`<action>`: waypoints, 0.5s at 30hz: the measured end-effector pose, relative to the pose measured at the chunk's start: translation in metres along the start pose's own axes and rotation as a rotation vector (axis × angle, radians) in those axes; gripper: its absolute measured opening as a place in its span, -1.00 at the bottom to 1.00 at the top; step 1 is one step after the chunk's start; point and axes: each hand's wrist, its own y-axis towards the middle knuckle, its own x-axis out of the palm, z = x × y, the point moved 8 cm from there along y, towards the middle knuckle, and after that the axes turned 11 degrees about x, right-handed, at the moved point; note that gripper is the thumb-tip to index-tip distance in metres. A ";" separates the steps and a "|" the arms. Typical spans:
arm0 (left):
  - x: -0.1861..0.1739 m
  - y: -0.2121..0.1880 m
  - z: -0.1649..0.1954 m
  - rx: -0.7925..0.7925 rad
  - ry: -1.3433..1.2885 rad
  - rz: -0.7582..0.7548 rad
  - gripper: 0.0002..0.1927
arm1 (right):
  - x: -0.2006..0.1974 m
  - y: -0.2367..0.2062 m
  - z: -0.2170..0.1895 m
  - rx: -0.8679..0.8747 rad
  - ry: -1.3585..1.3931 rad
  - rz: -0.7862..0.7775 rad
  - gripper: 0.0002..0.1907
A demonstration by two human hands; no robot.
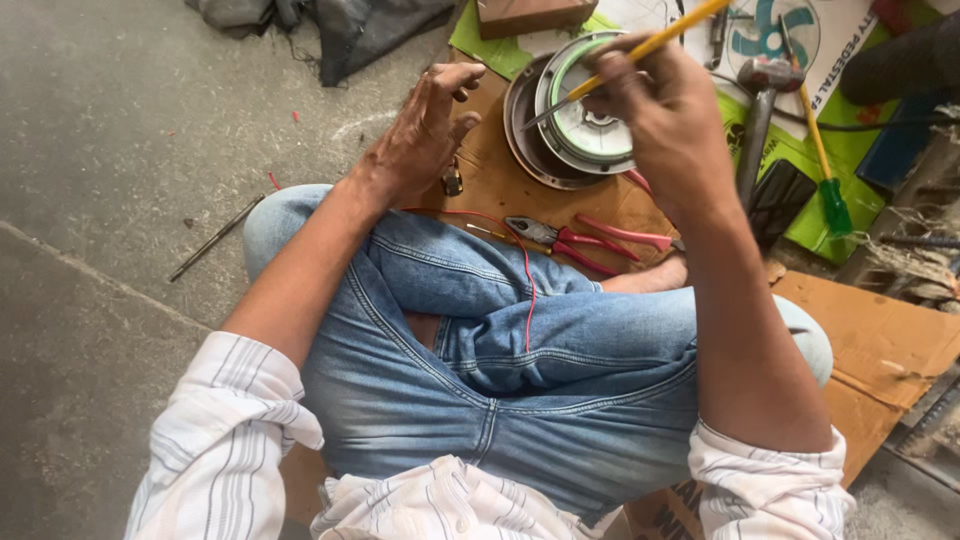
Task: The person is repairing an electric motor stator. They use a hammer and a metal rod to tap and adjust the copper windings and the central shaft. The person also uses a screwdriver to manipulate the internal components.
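I sit cross-legged on the floor in blue jeans. My right hand grips a yellow-handled screwdriver, its tip pointing down-left at a round motor part with a pale green winding ring, which rests on brown cardboard. My left hand hovers with spread fingers just left of the motor part, holding nothing. A thin red wire runs across my knee.
Red-handled pliers lie on the cardboard near my shin. A hammer and a green-handled screwdriver lie at the right on a green printed carton. A thin metal rod lies on the concrete floor at the left.
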 end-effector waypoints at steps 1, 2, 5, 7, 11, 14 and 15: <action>0.005 -0.001 -0.005 -0.068 -0.003 -0.060 -0.55 | 0.005 0.001 0.001 -0.002 -0.075 -0.014 -0.75; 0.009 -0.003 -0.009 -0.136 -0.003 -0.121 -0.60 | 0.009 0.002 0.004 0.017 0.005 -0.037 -0.76; 0.010 -0.007 -0.017 -0.278 -0.135 -0.152 -0.82 | 0.014 0.007 0.013 0.049 0.190 -0.066 -0.78; 0.006 -0.006 -0.017 -0.313 -0.232 -0.130 -0.82 | 0.011 0.011 0.020 0.062 0.240 -0.036 -0.78; -0.002 -0.001 -0.013 -0.305 -0.331 -0.120 -0.77 | 0.008 0.020 0.039 0.089 0.329 -0.037 -0.80; 0.000 -0.004 -0.017 -0.437 -0.392 -0.145 -0.78 | 0.014 0.026 0.054 0.137 0.399 -0.046 -0.81; 0.001 -0.007 -0.020 -0.501 -0.413 -0.155 -0.77 | 0.017 0.028 0.058 0.140 0.401 -0.052 -0.81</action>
